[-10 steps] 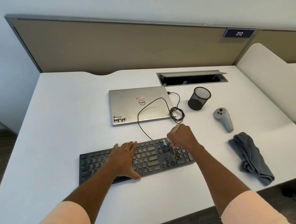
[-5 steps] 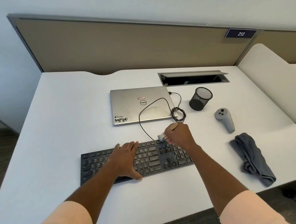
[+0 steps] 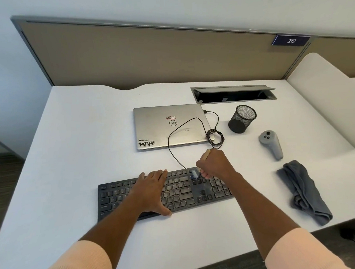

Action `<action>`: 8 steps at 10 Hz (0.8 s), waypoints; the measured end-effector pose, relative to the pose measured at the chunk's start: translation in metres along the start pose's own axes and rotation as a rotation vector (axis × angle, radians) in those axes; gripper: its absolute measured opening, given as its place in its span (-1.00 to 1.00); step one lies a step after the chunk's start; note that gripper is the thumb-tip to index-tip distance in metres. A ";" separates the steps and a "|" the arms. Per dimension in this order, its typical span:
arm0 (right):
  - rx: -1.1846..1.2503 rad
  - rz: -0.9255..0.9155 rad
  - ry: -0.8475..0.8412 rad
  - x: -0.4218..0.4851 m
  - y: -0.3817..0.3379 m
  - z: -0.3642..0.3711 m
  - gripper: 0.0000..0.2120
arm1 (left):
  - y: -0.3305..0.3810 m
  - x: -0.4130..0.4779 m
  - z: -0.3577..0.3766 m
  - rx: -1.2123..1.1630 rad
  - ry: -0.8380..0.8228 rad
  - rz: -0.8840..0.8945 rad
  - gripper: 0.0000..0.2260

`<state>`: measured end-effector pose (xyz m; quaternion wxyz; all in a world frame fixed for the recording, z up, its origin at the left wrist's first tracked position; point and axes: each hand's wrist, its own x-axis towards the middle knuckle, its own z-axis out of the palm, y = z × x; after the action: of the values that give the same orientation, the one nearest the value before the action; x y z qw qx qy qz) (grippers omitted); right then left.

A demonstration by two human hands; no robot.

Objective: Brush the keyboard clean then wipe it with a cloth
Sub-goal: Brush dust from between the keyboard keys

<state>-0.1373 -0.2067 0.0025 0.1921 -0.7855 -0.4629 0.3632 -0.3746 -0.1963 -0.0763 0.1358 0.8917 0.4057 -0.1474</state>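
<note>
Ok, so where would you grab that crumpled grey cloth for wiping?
Probably from above, pinching the crumpled grey cloth by the raised folds near its middle: it lies limp on the white desk, right of the black keyboard, nothing covering it.

office workstation: white table [image 3: 73,149] behind a tan partition panel [image 3: 145,56] with number plate "212" [image 3: 291,40], closed laptop [image 3: 168,126], mesh pen cup [image 3: 242,119].

One each: keyboard [image 3: 111,200], brush [image 3: 194,173], cloth [image 3: 302,190], laptop [image 3: 162,127], cup [image 3: 242,119], controller [image 3: 271,143], cable [image 3: 169,138]; two hands [image 3: 153,191] [image 3: 214,164].
</note>
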 end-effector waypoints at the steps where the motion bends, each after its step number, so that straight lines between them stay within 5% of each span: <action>1: 0.083 -0.040 0.048 0.003 -0.002 0.001 -0.80 | 0.000 0.000 0.000 0.004 0.003 0.001 0.25; 6: -0.040 -0.045 -0.039 0.000 -0.003 0.007 -0.74 | 0.001 0.000 -0.002 0.010 -0.016 -0.004 0.25; 8: 0.057 -0.056 0.133 0.002 -0.001 0.000 -0.76 | 0.000 0.000 0.000 0.002 -0.005 -0.002 0.25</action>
<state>-0.1377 -0.2043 0.0022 0.2550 -0.7887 -0.4603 0.3178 -0.3747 -0.1963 -0.0758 0.1360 0.8911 0.4062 -0.1500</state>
